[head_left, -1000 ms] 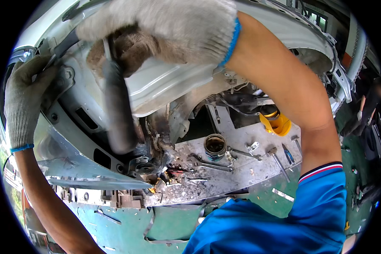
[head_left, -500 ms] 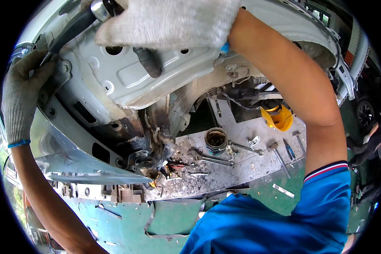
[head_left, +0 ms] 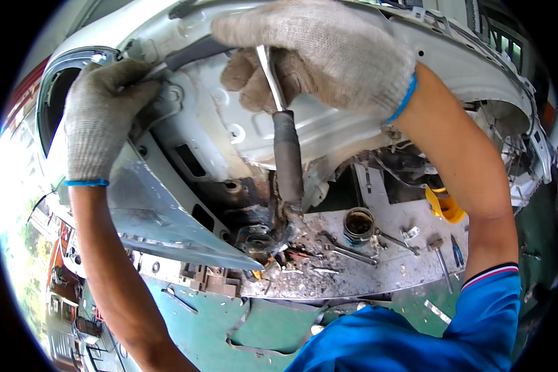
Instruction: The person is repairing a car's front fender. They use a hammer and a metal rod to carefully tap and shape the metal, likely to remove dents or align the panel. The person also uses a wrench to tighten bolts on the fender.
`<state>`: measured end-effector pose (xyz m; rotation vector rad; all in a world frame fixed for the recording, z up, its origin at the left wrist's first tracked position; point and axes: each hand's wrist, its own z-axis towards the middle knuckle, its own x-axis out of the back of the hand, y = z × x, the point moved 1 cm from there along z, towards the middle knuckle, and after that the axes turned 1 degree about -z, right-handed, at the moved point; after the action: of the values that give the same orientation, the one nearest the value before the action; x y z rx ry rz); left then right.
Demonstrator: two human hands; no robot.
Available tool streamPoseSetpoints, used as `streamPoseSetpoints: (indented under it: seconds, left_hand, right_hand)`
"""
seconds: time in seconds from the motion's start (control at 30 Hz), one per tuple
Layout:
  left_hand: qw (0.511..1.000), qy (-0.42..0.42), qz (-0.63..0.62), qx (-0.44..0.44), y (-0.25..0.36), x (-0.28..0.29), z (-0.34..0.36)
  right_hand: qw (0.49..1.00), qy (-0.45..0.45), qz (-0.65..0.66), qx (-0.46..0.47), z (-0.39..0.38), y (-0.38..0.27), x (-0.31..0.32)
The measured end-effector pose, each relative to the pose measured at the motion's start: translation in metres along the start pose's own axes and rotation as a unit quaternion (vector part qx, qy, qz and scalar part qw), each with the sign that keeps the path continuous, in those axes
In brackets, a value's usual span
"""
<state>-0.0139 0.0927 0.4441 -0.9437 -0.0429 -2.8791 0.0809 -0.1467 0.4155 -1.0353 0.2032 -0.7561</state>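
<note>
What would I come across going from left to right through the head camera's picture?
Left gloved hand → dark handle on a metal shank → open tin → wrench beside it → hammer → pliers. The right gloved hand spans several of these, so I left it out.

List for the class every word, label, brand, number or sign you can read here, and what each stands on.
Nothing here can be read.
Dark-gripped tool at the right hand: no lettering shows.
Round tin: side too small and dark to tell.
Pale strip on the floor: too small to tell.
</note>
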Motion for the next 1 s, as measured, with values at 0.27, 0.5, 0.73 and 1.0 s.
streamPoseSetpoints:
  seconds: [0.27,0.5,0.73,1.0]
  left_hand:
    - [0.992,0.022,0.07,-0.105,0.002,0.008,0.002]
    - [0.996,0.036,0.031,-0.08,0.002,-0.004,0.004]
    - [0.998,0.023,0.0,-0.062,0.009,-0.001,0.004]
    - [0.993,0.038,0.039,-0.102,0.008,0.001,0.003]
  right_hand:
    - [0.99,0.087,-0.014,0.111,0.026,0.027,-0.007]
    - [0.996,0.043,0.057,0.044,0.019,0.019,0.001]
    - [0.964,0.088,-0.137,0.21,0.036,0.025,0.007]
    - [0.998,0.054,-0.008,0.041,0.024,0.016,-0.001]
